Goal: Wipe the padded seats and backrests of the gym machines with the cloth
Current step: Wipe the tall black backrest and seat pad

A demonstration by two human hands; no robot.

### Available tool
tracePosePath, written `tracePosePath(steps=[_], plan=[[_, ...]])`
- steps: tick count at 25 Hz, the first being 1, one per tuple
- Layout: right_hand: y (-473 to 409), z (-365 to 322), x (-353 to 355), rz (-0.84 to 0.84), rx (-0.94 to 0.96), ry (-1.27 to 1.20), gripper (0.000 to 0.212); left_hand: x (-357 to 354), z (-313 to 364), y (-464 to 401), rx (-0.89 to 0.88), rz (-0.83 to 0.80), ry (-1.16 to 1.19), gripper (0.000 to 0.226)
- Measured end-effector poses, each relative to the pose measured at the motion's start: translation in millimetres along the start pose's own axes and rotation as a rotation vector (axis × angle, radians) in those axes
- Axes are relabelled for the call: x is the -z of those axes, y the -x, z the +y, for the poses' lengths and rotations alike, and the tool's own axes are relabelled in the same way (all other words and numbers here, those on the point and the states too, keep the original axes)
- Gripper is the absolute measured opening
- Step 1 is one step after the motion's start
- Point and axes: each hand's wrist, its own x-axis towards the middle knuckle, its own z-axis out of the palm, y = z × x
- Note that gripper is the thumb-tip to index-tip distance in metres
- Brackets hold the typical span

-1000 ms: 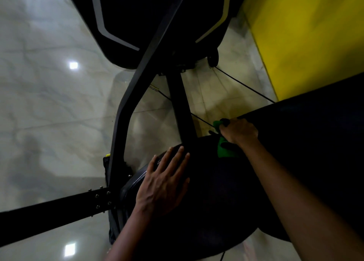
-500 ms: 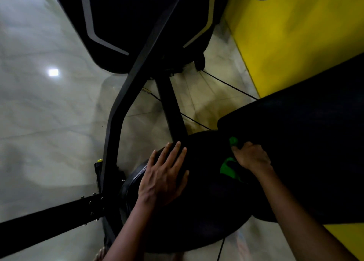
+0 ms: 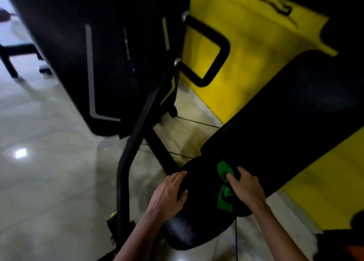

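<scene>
A black padded seat (image 3: pixel 199 219) fills the lower middle of the head view. A long black backrest (image 3: pixel 291 118) slants up from it to the upper right. My left hand (image 3: pixel 169 195) rests flat on the seat's left edge, fingers straight and thumb spread. My right hand (image 3: pixel 248 187) presses a green cloth (image 3: pixel 224 185) onto the padding where seat and backrest meet. Green shows ahead of and beside the fingers; the middle of the cloth is hidden under the hand.
A black frame bar (image 3: pixel 136 142) curves down left of the seat. Behind it stands a large black machine housing (image 3: pixel 94 55) with grey stripes. A black looped handle (image 3: pixel 212 49) sticks out before the yellow wall (image 3: pixel 242 49). Glossy pale floor (image 3: pixel 49 162) lies left.
My right hand has drawn the cloth back from the seat's far edge toward me, onto the seat and backrest join. The left hand slid to the seat's left edge. The view has lifted.
</scene>
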Motion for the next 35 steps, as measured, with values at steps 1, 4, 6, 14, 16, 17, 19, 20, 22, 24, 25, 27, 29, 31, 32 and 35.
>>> tracePosePath(steps=[1,4,6,14,16,17,19,20,22,24,25,27,29,31,32,35], plan=[[17,-8,10,0.011,-0.001,-0.033,0.060,21,10,2,-0.032,-0.001,0.005,0.062],[60,-30,45,0.045,-0.022,-0.112,0.062,79,48,-2,-0.106,-0.018,0.018,0.059],[77,-38,71,0.062,-0.005,-0.142,0.064,106,73,-11,-0.153,-0.026,0.038,0.056],[102,-34,174,0.115,0.098,-0.161,0.060,154,169,-54,-0.340,-0.116,0.106,0.057],[104,-32,189,0.117,0.103,-0.179,0.060,155,179,-61,-0.336,-0.115,0.122,0.051],[105,-31,196,0.128,0.109,-0.177,0.060,156,183,-66,-0.333,-0.103,0.139,0.046],[106,-25,207,0.158,0.115,-0.171,0.060,160,192,-71,-0.325,-0.097,0.160,0.041],[108,-20,217,0.174,0.116,-0.173,0.061,160,203,-74,-0.339,-0.103,0.152,0.040],[107,-20,220,0.167,0.120,-0.173,0.061,160,202,-77,-0.356,-0.121,0.136,0.041],[110,-16,231,0.178,0.144,-0.245,0.061,159,213,-84,-0.371,-0.123,0.117,0.042],[112,-11,238,0.189,0.154,-0.281,0.061,158,219,-87,-0.383,-0.115,0.112,0.043],[112,-5,249,0.190,0.155,-0.331,0.059,156,231,-92,-0.388,-0.130,0.101,0.045],[111,0,259,0.185,0.158,-0.359,0.058,155,238,-96,-0.403,-0.155,0.084,0.045],[111,1,264,0.191,0.167,-0.358,0.057,154,243,-100,-0.421,-0.145,0.059,0.044],[110,1,268,0.197,0.165,-0.353,0.056,154,246,-104,-0.419,-0.141,0.061,0.044],[106,1,278,0.238,0.166,-0.337,0.056,157,253,-118,-0.419,-0.148,0.066,0.043]])
